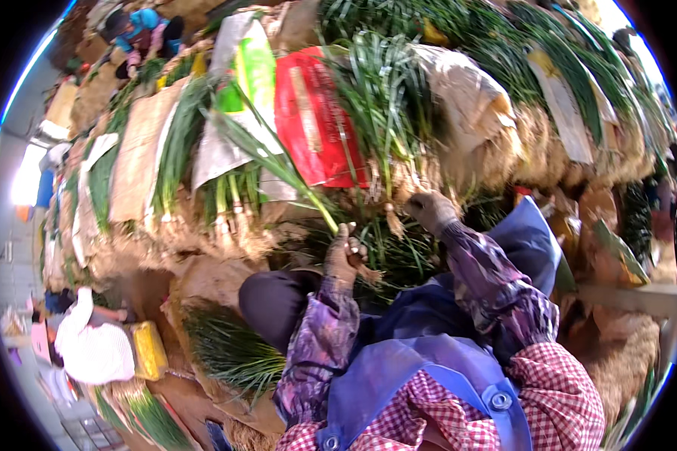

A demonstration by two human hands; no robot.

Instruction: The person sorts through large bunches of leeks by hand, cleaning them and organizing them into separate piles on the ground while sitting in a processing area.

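Note:
My left hand (342,259), in a soiled glove, is closed around the lower end of a green onion (308,194). Its leaves slant up and to the left across the sacking, and its brown roots hang below my fingers. My right hand (431,210), also gloved, is curled with fingertips close to the roots of another green onion (390,197). Whether those fingers grip it is hard to make out. Ahead lies a loose pile of green onions (380,90), leaves pointing away. More green leaves (395,259) lie low between my hands and lap.
Tied bundles with roots toward me (233,207) line the far side, among a red sack (316,113) and a pale sack (470,90). Green onions (229,342) lie by my left knee. Other people sit at the far left (139,34) and near left (94,342).

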